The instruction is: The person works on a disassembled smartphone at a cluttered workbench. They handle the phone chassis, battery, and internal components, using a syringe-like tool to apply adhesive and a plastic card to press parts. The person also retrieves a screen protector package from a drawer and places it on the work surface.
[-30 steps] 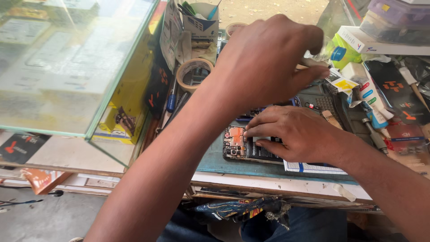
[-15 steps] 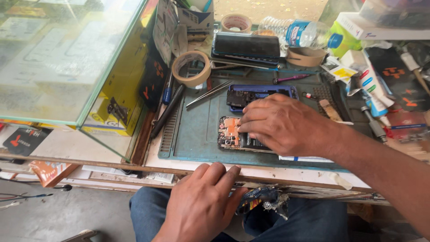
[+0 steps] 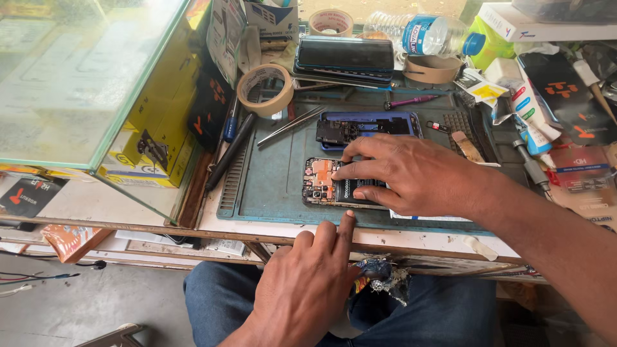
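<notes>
- Opened phone: back cover off, circuit board and battery exposed, lying flat near the front edge of the teal work mat on the table.
- Right hand: resting palm-down over the phone's right half; grip loose, fingers spread and pressing on the battery area, nothing closed in it.
- Left hand: below the table's front edge, over the lap; grip mostly curled, forefinger stretched up to the table edge just beneath the phone, holding nothing.
- Second phone frame: blue-edged, on the mat just behind the opened phone.
- Tweezers: lying slantwise on the mat, left of the blue frame.
- Tape roll: tan, at the mat's back left corner.
- Stacked dark phones: behind the mat.
- Water bottle: on its side at the back.
- Glass case: at the left, yellow boxes inside.
</notes>
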